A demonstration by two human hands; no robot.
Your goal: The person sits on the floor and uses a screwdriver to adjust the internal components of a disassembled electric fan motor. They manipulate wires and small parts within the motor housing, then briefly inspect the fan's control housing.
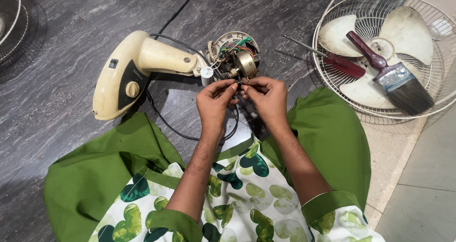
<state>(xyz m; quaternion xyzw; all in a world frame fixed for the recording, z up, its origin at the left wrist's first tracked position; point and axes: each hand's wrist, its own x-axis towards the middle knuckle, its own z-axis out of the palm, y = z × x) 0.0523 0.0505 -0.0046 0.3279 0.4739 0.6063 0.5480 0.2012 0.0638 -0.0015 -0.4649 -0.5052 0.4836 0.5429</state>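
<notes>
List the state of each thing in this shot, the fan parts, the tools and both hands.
Fan body: lying on its side, motor uncovered, wires showing.
Left hand: fingertips pinching a small part by the motor.
Right hand: pinching the same spot.
Fan blade: detached, lying in the wire guard.
Paintbrush: resting on the blade.
Screwdriver: lying across the guard rim.

Both forearms come up from the bottom of the view and lean toward each other, so the two hands meet in the middle. The left hand has its back to the camera, the fingers bent and closed together in a fine pinch, the thumb pointing to the right. The right hand is just beside it, fingertips touching those of the left, knuckles up, wrist slightly bent. Both wrists are bare, and the arms are uncovered below the elbows.
</notes>
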